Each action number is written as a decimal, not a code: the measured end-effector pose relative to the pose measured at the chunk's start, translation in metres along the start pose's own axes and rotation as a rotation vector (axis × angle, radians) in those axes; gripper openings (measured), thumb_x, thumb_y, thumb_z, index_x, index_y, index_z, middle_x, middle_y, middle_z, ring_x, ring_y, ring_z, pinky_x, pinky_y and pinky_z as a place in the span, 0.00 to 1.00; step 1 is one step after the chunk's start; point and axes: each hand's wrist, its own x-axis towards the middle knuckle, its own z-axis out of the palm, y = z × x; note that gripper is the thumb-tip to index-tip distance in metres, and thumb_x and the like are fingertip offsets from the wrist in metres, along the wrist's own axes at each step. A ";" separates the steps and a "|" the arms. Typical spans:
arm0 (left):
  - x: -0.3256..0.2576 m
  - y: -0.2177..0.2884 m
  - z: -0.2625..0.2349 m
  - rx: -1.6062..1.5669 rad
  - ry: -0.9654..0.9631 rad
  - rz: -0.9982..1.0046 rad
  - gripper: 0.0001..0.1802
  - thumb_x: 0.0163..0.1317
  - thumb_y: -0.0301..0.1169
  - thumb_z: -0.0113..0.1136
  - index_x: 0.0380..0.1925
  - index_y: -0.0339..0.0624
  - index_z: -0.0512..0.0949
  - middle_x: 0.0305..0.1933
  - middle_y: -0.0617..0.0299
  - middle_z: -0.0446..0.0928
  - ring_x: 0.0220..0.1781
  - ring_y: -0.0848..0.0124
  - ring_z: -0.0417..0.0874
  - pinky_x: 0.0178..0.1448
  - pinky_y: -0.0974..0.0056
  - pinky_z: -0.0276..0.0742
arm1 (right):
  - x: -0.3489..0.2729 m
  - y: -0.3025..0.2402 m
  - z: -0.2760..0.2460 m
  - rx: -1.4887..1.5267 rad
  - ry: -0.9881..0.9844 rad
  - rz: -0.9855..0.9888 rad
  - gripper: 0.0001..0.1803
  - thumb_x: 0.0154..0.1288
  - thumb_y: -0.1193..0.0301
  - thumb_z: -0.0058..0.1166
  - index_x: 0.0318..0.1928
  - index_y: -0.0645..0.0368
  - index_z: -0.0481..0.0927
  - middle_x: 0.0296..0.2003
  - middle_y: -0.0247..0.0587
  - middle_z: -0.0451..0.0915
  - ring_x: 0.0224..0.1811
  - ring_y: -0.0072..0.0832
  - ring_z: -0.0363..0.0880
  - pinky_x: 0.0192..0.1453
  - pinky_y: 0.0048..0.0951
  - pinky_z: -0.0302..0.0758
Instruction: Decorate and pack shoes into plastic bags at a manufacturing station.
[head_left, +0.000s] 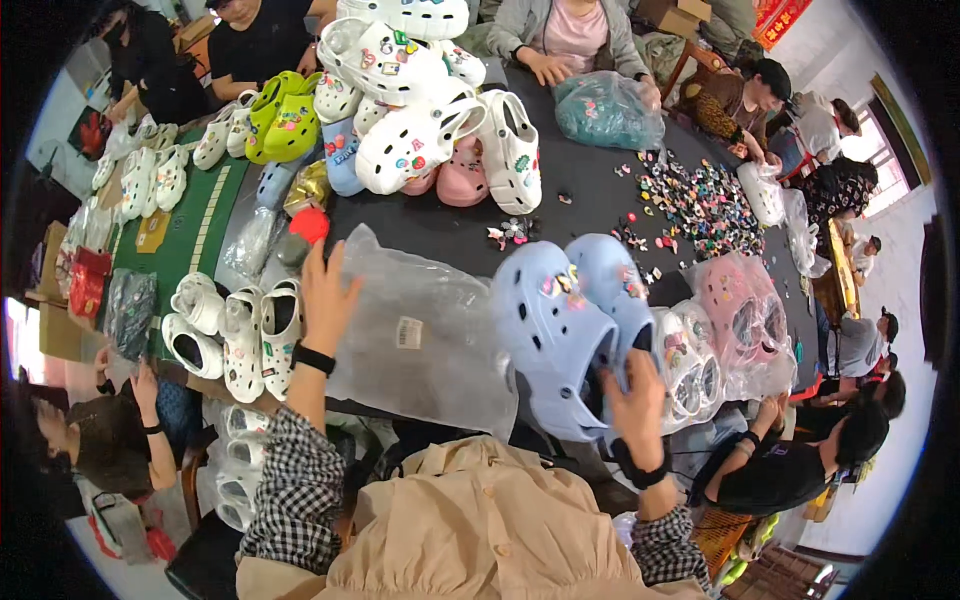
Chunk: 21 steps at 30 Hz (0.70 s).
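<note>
My right hand [637, 405] grips a pair of light blue clogs [555, 335] at their heel openings, with the fingers partly hidden inside. The clogs are raised with toes pointing away from me, and small charms decorate their tops. Flat on the dark table lies a clear plastic bag [425, 365] with a white label. At the bag's left edge is my left hand [325, 310], its fingers spread; whether it touches the plastic I cannot tell. White clogs [243, 340] with charms stand just left of that hand.
A heap of white clogs [405, 75] rises at the far middle. Loose charms [700, 205] cover the table's right part. Bagged pink clogs [740, 310] and bagged white clogs [688, 365] lie right of the blue pair. Several people work around the table.
</note>
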 end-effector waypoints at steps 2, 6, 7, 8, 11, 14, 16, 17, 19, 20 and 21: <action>0.013 0.045 -0.006 0.174 0.058 0.101 0.24 0.61 0.27 0.54 0.59 0.37 0.67 0.61 0.45 0.69 0.58 0.49 0.71 0.64 0.55 0.65 | 0.003 -0.007 0.039 0.070 0.005 -0.007 0.13 0.51 0.75 0.59 0.36 0.64 0.70 0.29 0.54 0.73 0.32 0.52 0.75 0.33 0.43 0.71; -0.044 0.095 -0.019 -0.266 -0.130 -0.026 0.18 0.62 0.29 0.55 0.51 0.36 0.73 0.55 0.47 0.71 0.57 0.50 0.70 0.61 0.54 0.66 | 0.003 -0.044 0.118 0.313 -0.208 0.131 0.18 0.57 0.73 0.58 0.46 0.63 0.67 0.32 0.53 0.76 0.32 0.47 0.78 0.35 0.40 0.73; -0.055 0.104 -0.019 -0.270 -0.135 -0.024 0.18 0.62 0.29 0.55 0.51 0.36 0.73 0.55 0.47 0.71 0.57 0.50 0.70 0.61 0.54 0.66 | -0.003 -0.040 0.144 0.499 -0.283 0.139 0.21 0.58 0.73 0.57 0.49 0.64 0.65 0.33 0.52 0.76 0.32 0.44 0.78 0.35 0.38 0.74; -0.063 0.113 -0.019 -0.280 -0.139 -0.054 0.17 0.62 0.29 0.54 0.51 0.36 0.73 0.53 0.48 0.71 0.55 0.51 0.71 0.60 0.55 0.67 | -0.010 -0.038 0.162 0.686 -0.356 0.147 0.23 0.59 0.74 0.56 0.53 0.65 0.64 0.34 0.51 0.77 0.32 0.41 0.79 0.36 0.36 0.74; -0.087 0.123 -0.026 -0.359 -0.177 -0.150 0.17 0.62 0.27 0.53 0.51 0.35 0.73 0.52 0.48 0.71 0.52 0.53 0.72 0.58 0.56 0.68 | -0.020 -0.063 0.159 0.817 -0.478 0.009 0.26 0.63 0.74 0.53 0.60 0.65 0.63 0.41 0.50 0.78 0.41 0.32 0.81 0.44 0.30 0.76; -0.113 0.126 -0.029 -0.657 -0.251 -0.365 0.17 0.63 0.25 0.52 0.52 0.34 0.72 0.53 0.48 0.71 0.53 0.57 0.74 0.57 0.60 0.70 | -0.006 -0.068 0.127 0.893 -0.566 0.170 0.11 0.65 0.75 0.52 0.47 0.66 0.77 0.37 0.45 0.81 0.39 0.29 0.81 0.43 0.28 0.76; -0.120 0.129 -0.024 -0.606 -0.212 -0.359 0.18 0.64 0.26 0.53 0.54 0.34 0.71 0.54 0.50 0.73 0.54 0.61 0.76 0.57 0.63 0.71 | 0.012 -0.059 0.120 0.657 -0.280 0.034 0.08 0.62 0.79 0.52 0.42 0.64 0.80 0.34 0.44 0.81 0.35 0.29 0.80 0.40 0.28 0.75; -0.122 0.127 -0.019 -0.604 -0.205 -0.362 0.18 0.64 0.26 0.53 0.54 0.34 0.71 0.54 0.50 0.73 0.54 0.61 0.76 0.57 0.63 0.71 | 0.021 -0.050 0.119 0.617 -0.266 0.014 0.09 0.62 0.80 0.51 0.42 0.63 0.80 0.36 0.44 0.81 0.35 0.30 0.80 0.40 0.28 0.75; -0.122 0.121 -0.003 -1.084 -0.403 -0.664 0.17 0.68 0.28 0.50 0.55 0.33 0.70 0.54 0.55 0.74 0.57 0.66 0.75 0.62 0.64 0.69 | 0.043 -0.038 0.127 0.574 -0.246 -0.017 0.09 0.62 0.80 0.50 0.42 0.63 0.80 0.38 0.44 0.80 0.36 0.32 0.80 0.40 0.29 0.75; -0.120 0.121 0.005 -1.085 -0.403 -0.665 0.17 0.68 0.28 0.50 0.55 0.33 0.70 0.54 0.55 0.74 0.57 0.66 0.75 0.62 0.64 0.69 | 0.051 -0.032 0.136 0.541 -0.198 -0.146 0.11 0.61 0.81 0.49 0.44 0.62 0.80 0.40 0.45 0.79 0.39 0.35 0.79 0.43 0.30 0.74; -0.113 0.126 0.013 -1.220 -0.460 -0.703 0.18 0.68 0.28 0.50 0.55 0.32 0.70 0.54 0.56 0.74 0.57 0.67 0.74 0.62 0.63 0.69 | 0.056 -0.029 0.142 0.505 -0.147 -0.274 0.13 0.60 0.82 0.48 0.45 0.61 0.79 0.43 0.45 0.79 0.42 0.38 0.78 0.46 0.32 0.74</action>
